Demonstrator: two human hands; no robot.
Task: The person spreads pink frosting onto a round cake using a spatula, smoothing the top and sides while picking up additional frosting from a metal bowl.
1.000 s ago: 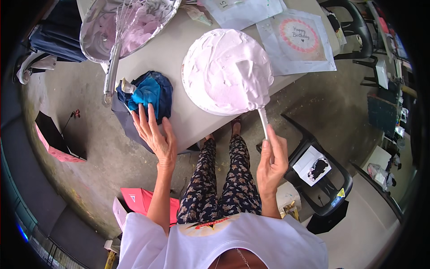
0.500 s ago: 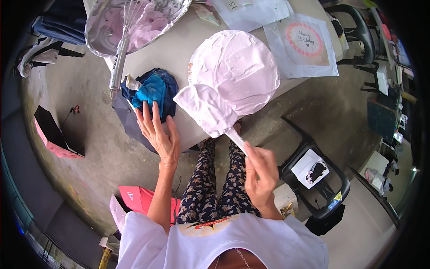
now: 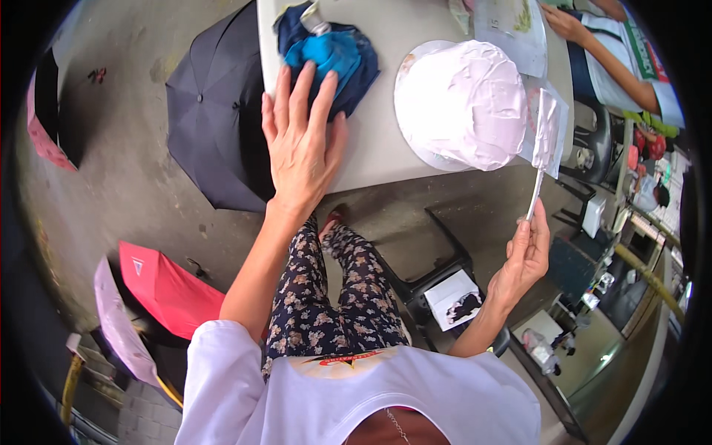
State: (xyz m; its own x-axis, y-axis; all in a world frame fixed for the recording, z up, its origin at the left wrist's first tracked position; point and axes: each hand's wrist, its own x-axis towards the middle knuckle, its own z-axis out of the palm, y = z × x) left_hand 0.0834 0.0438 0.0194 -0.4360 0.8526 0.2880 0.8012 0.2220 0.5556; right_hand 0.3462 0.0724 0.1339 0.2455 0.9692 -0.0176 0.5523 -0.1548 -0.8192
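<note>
The right grip (image 3: 523,256) is closed around the handle (image 3: 534,197) of a frosting-coated spatula (image 3: 546,137); beyond it to the left, the pink frosted cake (image 3: 467,104) stands on the desk (image 3: 378,152). The left grip (image 3: 299,159) is splayed at the blue cloth (image 3: 343,63)

The cloth (image 3: 335,53) looks matt, the frosting (image 3: 489,111) ridged.

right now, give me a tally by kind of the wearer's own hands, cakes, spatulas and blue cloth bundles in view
Own hands: 2, left hand and right hand
Frosted cake: 1
Spatula: 1
Blue cloth bundle: 1
Total: 5
</note>
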